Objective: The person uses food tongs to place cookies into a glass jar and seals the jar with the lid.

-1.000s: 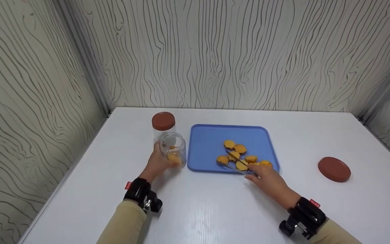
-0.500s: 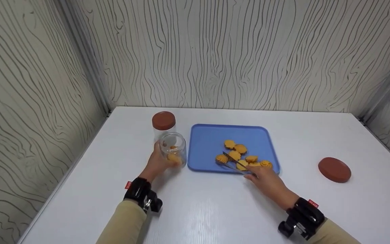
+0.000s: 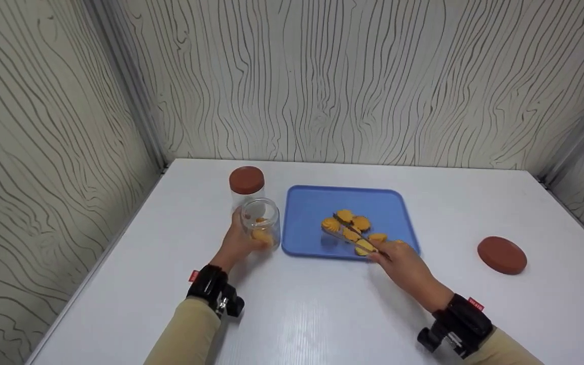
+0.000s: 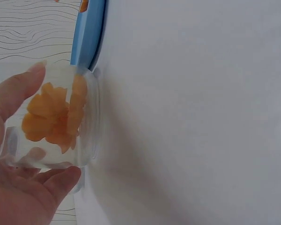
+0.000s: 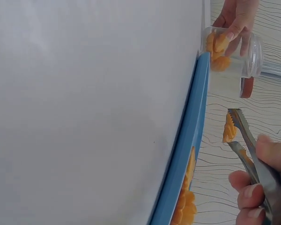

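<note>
My left hand (image 3: 239,242) grips a clear open jar (image 3: 266,223) that stands beside the blue tray; several yellow cookies (image 4: 51,115) lie inside it, seen through its wall in the left wrist view. Metal tongs (image 5: 255,161) are in my right hand (image 3: 404,266), pinched between thumb and fingers. At the tips of the tongs a swirled cookie (image 3: 330,224) is held, raised above the blue tray (image 3: 307,203). Below and beside it, several more cookies (image 3: 361,223) lie on the tray, partly hidden by the tongs and my right hand.
Behind the open jar stands a second clear jar with a reddish-brown lid (image 3: 247,180). A loose lid (image 3: 502,255) of the same colour lies on the white table (image 3: 292,309) at the right. Wood-patterned panels (image 3: 317,81) rise behind the table and along its sides.
My right hand's tongs have taken hold of the swirled cookie at the left of the pile and lifted it off the tray. My left hand and the jar stay in place.
</note>
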A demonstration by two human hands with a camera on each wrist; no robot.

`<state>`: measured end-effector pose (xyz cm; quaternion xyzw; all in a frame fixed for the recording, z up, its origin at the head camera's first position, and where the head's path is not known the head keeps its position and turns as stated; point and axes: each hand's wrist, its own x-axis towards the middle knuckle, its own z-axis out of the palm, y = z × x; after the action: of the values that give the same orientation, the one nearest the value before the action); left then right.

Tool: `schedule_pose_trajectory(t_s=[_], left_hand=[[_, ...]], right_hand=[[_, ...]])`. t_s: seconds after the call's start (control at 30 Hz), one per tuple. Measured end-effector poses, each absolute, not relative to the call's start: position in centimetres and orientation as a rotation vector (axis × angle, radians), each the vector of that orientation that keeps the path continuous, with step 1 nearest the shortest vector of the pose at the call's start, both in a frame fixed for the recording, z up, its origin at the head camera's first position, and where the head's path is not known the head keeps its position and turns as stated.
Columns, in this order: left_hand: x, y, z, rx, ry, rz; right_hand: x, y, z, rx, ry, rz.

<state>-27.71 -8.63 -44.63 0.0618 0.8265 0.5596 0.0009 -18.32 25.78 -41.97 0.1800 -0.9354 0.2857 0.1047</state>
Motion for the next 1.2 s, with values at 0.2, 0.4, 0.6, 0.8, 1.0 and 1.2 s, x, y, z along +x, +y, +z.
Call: schedule_pose_trajectory(t_s=[0.2,0.4,0.6,0.8,1.0,1.2], left_hand=[[-27.8,-8.5,-44.6,0.171,2.582,1.754],[-27.9,-8.6,-44.7,0.175,2.579,1.759],[-27.9,-8.5,-44.7,0.187,2.588,1.762],[-27.9,-8.5,-44.7,0.191,2.601,1.75],[-27.8,-8.6,-44.6,0.176,2.589,1.759],[-27.8,-8.5,-44.6,0.179,2.609,1.735]], right_hand=[[-18.4,25.6,-41.2,0.505,-2.736,0.887],[-18.5,25.4,-40.8,0.475,-2.748,0.885],[-18.6,25.2,-40.6,0.526,-2.689,0.869],[-18.6,24.9,-40.3,0.549,-2.652,0.87],[-18.8,24.6,-40.3,0.6,-2.607,0.854],[-18.9,24.3,-40.0,0.62,-2.553,0.854]])
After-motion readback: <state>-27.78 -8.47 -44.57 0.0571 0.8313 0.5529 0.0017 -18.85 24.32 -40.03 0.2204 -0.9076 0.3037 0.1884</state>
